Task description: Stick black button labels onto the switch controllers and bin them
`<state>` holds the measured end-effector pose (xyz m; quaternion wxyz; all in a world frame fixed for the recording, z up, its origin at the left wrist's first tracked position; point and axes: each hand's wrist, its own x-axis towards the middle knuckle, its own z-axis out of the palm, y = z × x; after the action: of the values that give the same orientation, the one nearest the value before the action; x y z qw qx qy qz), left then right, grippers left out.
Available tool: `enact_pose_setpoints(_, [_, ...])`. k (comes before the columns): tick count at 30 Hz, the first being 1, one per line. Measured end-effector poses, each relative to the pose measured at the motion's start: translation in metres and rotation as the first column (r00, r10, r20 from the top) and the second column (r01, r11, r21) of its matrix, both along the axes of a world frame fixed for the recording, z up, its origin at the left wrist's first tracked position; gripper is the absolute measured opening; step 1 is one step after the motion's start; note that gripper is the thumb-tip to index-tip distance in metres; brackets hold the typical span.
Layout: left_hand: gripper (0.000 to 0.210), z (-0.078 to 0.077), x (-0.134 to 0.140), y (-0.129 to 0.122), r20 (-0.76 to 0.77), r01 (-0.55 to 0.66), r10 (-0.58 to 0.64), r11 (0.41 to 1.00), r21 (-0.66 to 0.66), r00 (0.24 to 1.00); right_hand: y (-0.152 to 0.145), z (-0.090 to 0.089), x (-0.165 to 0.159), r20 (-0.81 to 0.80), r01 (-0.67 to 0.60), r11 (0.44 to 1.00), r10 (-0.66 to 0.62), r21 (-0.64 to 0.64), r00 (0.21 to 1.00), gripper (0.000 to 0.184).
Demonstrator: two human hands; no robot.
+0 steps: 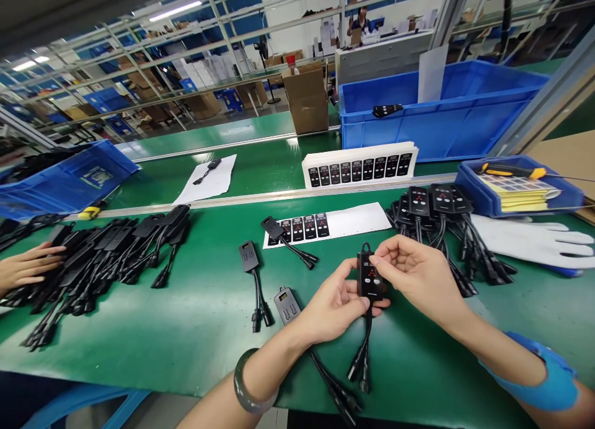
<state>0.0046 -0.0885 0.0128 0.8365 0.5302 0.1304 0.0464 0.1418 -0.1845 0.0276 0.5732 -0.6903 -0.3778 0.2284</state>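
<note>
The in-line cable controller [372, 287] was located above the green workbench [186, 348], near its front edge, with its printed face upward and its twin cable leads [365, 348] trailing toward the operator. The left hand [343, 305] was partly closed around the lower housing, thumb at the cable-end corner and fingers supporting the far side. The right hand [413, 271] was curled, its thumb and forefinger at the upper right of the face label [370, 274]; whether they pinched the label's edge or only pressed on it could not be determined.

Handling: the housing was judged light, rigid and somewhat smooth, so a grip along both long sides was preferable. The leads appeared flexible and were unsuitable as a lifting point. The label was presumed thin and easily creased; contact at its margin was advisable. Two bare-faced controllers [249, 256] [287, 305] and a partly used label sheet [357, 223] lay nearby.
</note>
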Motion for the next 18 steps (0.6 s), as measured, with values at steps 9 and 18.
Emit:
enact_pose_setpoints(9, [0.043, 0.000, 0.001, 0.003, 0.006, -0.029, 0.030, 0.993, -0.118, 1.000, 0.003, -0.014, 0.009, 0.190, -0.021, 0.996, 0.038, -0.092, 0.981, 0.037])
enact_pose_setpoints(18, [0.025, -0.003, 0.003, 0.009, 0.012, -0.153, 0.157, 0.975, -0.161, 0.988, 0.003, -0.027, -0.006, 0.204, -0.280, 0.950, 0.304, -0.139, 0.930, 0.081])
